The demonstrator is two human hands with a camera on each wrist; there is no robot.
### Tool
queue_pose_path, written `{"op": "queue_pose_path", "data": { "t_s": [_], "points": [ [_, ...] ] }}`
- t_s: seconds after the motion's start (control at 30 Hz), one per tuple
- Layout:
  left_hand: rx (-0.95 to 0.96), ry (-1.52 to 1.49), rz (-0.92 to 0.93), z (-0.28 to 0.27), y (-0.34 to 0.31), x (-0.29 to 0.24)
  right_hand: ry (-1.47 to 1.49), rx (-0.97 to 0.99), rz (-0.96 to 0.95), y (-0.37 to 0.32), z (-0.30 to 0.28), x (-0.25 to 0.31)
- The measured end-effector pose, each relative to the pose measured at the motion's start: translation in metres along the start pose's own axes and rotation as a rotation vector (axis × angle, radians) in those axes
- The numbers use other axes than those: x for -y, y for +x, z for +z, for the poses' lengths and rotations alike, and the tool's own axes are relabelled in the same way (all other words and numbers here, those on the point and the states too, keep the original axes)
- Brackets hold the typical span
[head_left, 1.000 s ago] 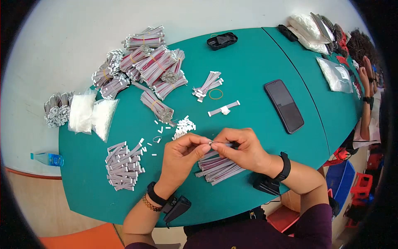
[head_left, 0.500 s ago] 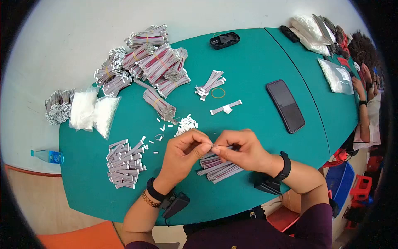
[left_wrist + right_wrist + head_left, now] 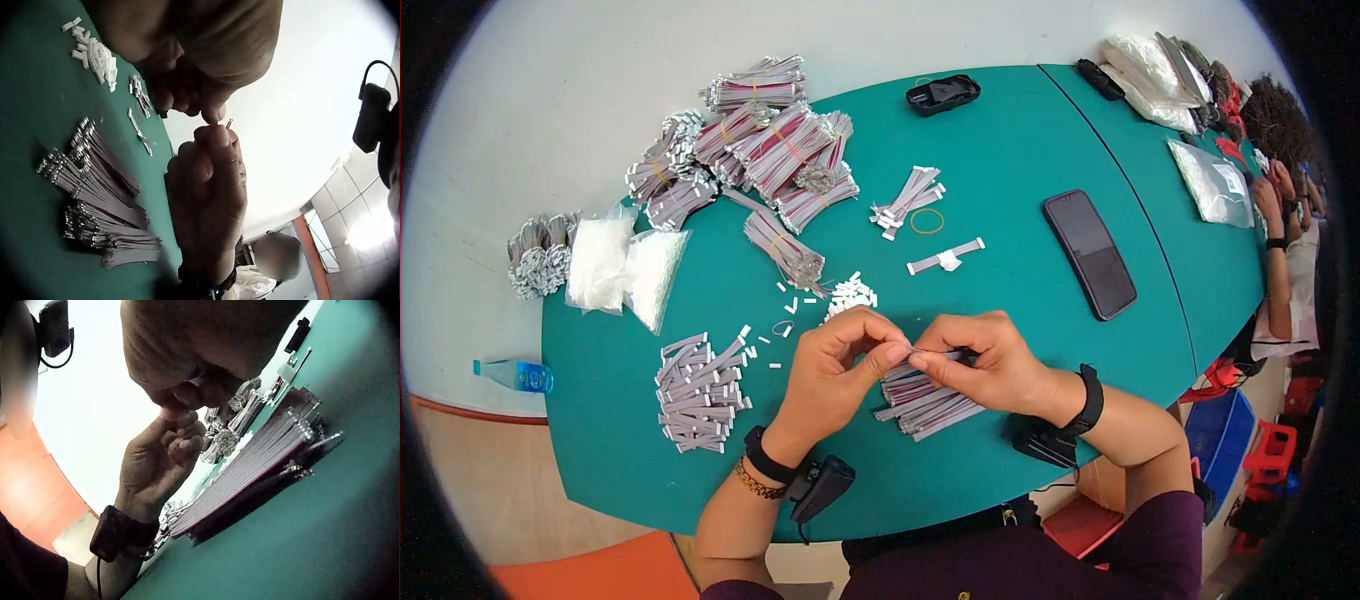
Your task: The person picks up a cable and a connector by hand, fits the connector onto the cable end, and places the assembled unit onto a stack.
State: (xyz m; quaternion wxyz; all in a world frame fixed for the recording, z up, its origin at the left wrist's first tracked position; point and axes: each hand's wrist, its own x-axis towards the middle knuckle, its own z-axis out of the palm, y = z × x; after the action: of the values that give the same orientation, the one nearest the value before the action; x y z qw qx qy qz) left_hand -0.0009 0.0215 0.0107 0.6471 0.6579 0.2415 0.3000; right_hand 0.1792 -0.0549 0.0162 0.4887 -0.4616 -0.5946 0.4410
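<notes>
Above the table, my left hand point(image 3: 835, 370) and right hand point(image 3: 990, 365) meet fingertip to fingertip in the head view. Thumb and forefinger of each pinch a thin grey ribbon cable, mostly hidden by the fingers. A small metal terminal point(image 3: 230, 123) pokes out past the fingertips in the left wrist view. Below the hands lies a stack of grey ribbon cables point(image 3: 932, 410), with bare metal ends showing in the left wrist view. White connector housings point(image 3: 852, 298) are heaped just beyond my left hand. Cables with white connectors point(image 3: 700, 400) form a pile to the left.
Banded cable bundles point(image 3: 785, 155) are piled at the back left, near bags of white parts point(image 3: 600, 265). A rubber band point(image 3: 927, 221) lies beside a few cables point(image 3: 910, 200). A phone point(image 3: 1090, 255) rests to the right. Another person's arm point(image 3: 1278, 280) is at the far right.
The head view has shifted slightly. My hands stay together with the cable pinched, their fingers moving only a little. At the far right, the other person's hands have moved.
</notes>
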Motion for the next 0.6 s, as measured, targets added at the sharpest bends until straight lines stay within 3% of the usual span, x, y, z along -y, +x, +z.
{"op": "queue_pose_path", "data": {
  "t_s": [0.1,0.3,0.6],
  "points": [
    [-0.025,0.032,0.060,0.0024,0.0002,-0.0012,0.040,0.013,0.017,-0.0005,-0.0011,0.0001],
    [0.000,-0.088,-0.160,0.0023,0.0005,-0.0073,0.210,0.023,0.121,-0.0016,-0.0019,0.0023],
    [-0.045,-0.280,-0.125,-0.0040,0.0024,0.0002,0.323,0.010,0.202,0.0010,-0.0055,-0.0011]
  ]
}}
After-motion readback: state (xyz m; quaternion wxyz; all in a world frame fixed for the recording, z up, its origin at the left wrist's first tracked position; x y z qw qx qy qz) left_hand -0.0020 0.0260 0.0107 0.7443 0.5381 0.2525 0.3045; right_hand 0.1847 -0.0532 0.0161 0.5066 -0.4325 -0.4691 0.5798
